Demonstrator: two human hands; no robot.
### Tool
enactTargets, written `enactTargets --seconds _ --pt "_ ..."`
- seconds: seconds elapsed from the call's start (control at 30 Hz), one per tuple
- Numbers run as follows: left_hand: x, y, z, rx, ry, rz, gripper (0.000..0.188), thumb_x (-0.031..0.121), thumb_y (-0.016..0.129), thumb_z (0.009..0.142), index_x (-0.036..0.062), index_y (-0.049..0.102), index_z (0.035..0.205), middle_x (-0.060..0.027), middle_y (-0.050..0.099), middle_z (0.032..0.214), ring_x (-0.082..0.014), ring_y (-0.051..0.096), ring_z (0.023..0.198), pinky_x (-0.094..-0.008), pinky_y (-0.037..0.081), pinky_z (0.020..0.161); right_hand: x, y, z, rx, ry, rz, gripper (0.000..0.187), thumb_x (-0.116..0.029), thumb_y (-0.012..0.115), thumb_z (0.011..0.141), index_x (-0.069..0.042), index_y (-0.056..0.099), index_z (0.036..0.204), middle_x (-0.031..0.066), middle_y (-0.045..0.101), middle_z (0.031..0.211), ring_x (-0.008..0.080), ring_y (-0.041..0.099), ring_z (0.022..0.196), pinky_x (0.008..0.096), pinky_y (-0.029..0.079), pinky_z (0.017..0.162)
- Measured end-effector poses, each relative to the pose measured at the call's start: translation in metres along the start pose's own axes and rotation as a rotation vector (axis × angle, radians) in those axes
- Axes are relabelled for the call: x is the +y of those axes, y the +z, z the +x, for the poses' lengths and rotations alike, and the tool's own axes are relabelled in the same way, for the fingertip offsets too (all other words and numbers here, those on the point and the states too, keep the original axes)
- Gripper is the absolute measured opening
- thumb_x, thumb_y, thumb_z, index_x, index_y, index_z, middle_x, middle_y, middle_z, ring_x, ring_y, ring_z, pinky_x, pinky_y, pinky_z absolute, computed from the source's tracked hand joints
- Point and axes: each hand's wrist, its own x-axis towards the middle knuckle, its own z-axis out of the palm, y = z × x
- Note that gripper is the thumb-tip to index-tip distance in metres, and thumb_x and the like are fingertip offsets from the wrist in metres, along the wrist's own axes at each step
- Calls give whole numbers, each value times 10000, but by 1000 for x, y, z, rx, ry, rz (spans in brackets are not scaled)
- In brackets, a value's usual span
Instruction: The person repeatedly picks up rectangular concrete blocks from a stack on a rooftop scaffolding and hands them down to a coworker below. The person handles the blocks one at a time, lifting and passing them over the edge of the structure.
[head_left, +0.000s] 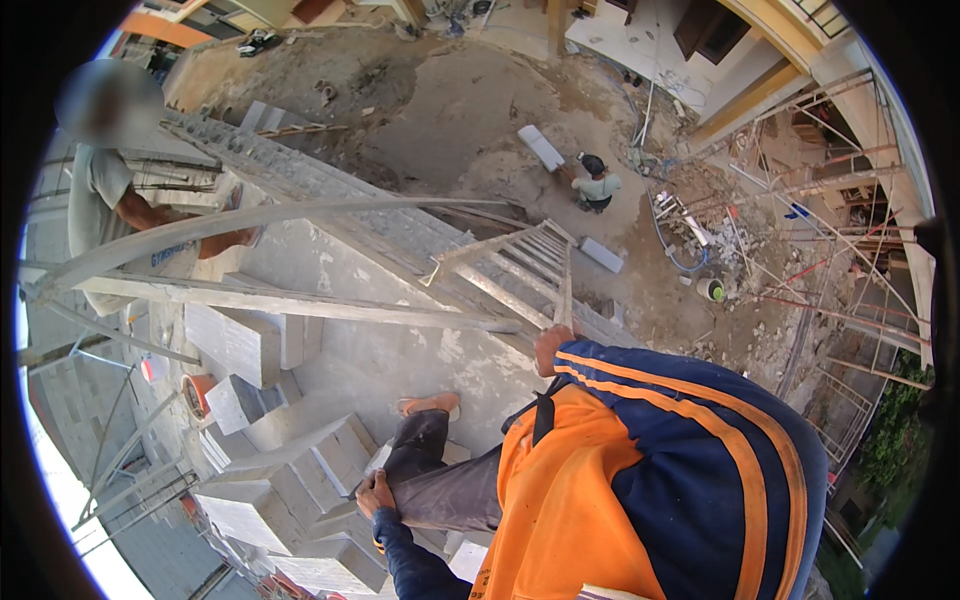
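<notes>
My right hand (553, 348) is closed on the near end of a pale wooden ladder (503, 290), which leans over the edge of the raised concrete slab (385, 365). Its rungs slope away toward the ground below. My left hand (375, 493) rests on my bent knee in dark trousers, holding no object, its fingers lying over the cloth. A sandalled foot (430, 404) of mine stands on the slab. Close by on the left are stacked light-grey blocks (262, 512).
A co-worker (97, 205) stands at left behind slanting timber (290, 292). Another person (597, 188) crouches below beside a pale block (541, 148); a second block (601, 254) lies near the ladder. Scaffolding (850, 325) stands at right. An orange bucket (198, 393) sits by the blocks.
</notes>
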Motion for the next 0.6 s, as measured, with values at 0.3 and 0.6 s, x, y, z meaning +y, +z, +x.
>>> enactTargets --seconds 0.3,0.6 --pt "5 7 5 1 3 -37 402 408 657 818 79 748 1030 -205 715 988 -338 693 964 -399 503 881 9 4 9 109 -47 3 163 -227 662 607 -110 740 690 119 706 769 281 688 801 383 534 749" --pt "0 10 13 -35 -2 2 440 417 637 821 57 742 1051 -210 714 1015 -341 679 994 -397 482 916 6 -9 9 -19 -9 21 199 -218 657 608 -83 750 721 135 713 792 293 691 825 378 535 776"
